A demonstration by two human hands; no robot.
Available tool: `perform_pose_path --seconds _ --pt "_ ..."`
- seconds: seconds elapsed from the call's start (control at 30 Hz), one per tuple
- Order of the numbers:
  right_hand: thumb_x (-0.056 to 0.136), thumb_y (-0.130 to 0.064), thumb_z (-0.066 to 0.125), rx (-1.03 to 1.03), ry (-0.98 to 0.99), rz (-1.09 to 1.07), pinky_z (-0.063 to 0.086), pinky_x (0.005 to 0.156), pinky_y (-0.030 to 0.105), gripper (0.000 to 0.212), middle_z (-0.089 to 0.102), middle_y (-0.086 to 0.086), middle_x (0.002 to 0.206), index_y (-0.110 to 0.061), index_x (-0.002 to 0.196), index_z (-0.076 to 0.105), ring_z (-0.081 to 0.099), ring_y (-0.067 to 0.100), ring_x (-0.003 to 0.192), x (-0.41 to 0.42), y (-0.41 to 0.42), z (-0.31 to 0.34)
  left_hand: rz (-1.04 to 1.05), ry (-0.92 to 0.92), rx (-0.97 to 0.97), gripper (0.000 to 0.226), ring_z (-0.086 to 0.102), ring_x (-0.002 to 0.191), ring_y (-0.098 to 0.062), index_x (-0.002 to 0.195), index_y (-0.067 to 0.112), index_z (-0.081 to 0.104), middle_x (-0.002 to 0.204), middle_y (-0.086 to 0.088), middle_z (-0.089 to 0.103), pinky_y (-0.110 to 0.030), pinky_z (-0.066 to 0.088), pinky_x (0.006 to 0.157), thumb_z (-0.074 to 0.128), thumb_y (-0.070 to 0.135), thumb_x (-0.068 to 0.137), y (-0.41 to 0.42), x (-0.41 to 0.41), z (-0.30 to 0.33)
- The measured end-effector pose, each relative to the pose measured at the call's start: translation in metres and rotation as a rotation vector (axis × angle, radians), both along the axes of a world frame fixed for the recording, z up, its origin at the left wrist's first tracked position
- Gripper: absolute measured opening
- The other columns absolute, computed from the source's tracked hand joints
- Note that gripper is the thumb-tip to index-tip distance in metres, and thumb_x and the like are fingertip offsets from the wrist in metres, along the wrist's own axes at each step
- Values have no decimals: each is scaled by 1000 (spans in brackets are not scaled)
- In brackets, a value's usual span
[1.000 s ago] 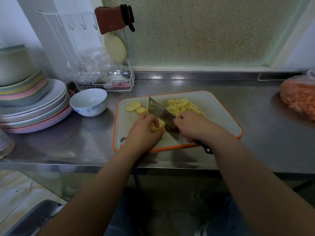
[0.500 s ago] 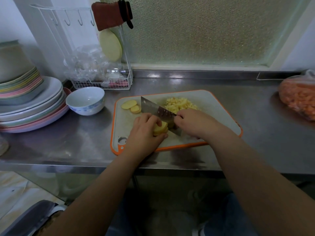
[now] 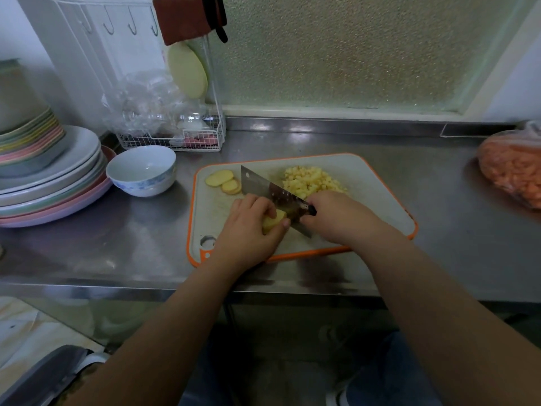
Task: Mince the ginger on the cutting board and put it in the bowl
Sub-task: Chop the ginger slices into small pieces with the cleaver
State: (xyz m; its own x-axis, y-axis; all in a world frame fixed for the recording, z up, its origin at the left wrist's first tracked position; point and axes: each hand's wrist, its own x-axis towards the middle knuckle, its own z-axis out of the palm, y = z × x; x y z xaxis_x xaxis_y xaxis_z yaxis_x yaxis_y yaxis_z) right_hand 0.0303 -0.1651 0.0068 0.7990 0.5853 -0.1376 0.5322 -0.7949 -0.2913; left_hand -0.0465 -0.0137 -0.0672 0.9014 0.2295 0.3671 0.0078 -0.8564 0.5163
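Where the steel counter (image 3: 409, 177) meets a frosted window (image 3: 351, 48), an orange-edged board (image 3: 380, 200) lies. On it, the left hand (image 3: 248, 230) curls round a ginger (image 3: 270, 221) stack; the right hand (image 3: 336, 218) grips a cleaver (image 3: 263, 187) just beside it. Mince (image 3: 313, 180) is heaped far right, slices (image 3: 224, 181) far left. A bowl (image 3: 142, 169) sits left of the board, beside stacked plates (image 3: 49, 183).

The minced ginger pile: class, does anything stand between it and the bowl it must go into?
Yes. The cleaver blade stands between the minced ginger pile and the bowl, and the ginger slices lie on that path too.
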Motion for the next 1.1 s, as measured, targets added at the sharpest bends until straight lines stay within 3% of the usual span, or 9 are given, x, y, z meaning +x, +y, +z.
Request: perform_pose_path --seconds 0.2,0.43,0.77,0.87,1.0,1.1 --pt "90 -30 54 45 -63 -29 38 62 31 24 51 2 74 -22 69 46 54 26 79 -2 -4 10 -18 -28 26 9 39 92 -17 92 20 51 99 2 47 -34 38 84 52 28 92 -1 4 -2" --pt "89 -28 55 -52 -100 -9 39 65 31 16 48 0 73 -22 76 49 52 25 77 -5 -4 28 -9 5 52 11 40 95 -17 97 20 54 104 0 50 -31 35 84 50 30 93 -2 6 1" --pt "91 -17 51 -273 -8 26 37 44 25 13 54 6 71 -9 96 59 50 18 54 -9 8 47 -48 39 45 11 39 96 -15 97 22 51 101 4 45 -28 32 84 52 32 94 0 4 1" --pt "91 -18 53 -243 42 15 37 41 23 13 53 7 65 -7 94 59 50 19 48 -8 9 41 -47 40 54 11 39 96 -14 97 23 50 101 5 45 -26 31 82 51 34 94 1 5 0" --pt "90 -28 57 -155 99 -27 40 60 26 17 51 4 69 -12 85 58 54 25 69 -8 2 14 -26 10 65 12 39 93 -15 94 23 48 98 5 45 -29 35 81 52 35 93 -1 4 -3" --pt "88 -31 58 -76 85 -72 38 63 27 18 48 1 69 -14 84 60 51 25 74 -4 -1 3 20 -31 79 12 39 91 -13 93 24 49 98 7 45 -27 32 76 52 36 92 -3 2 -4"
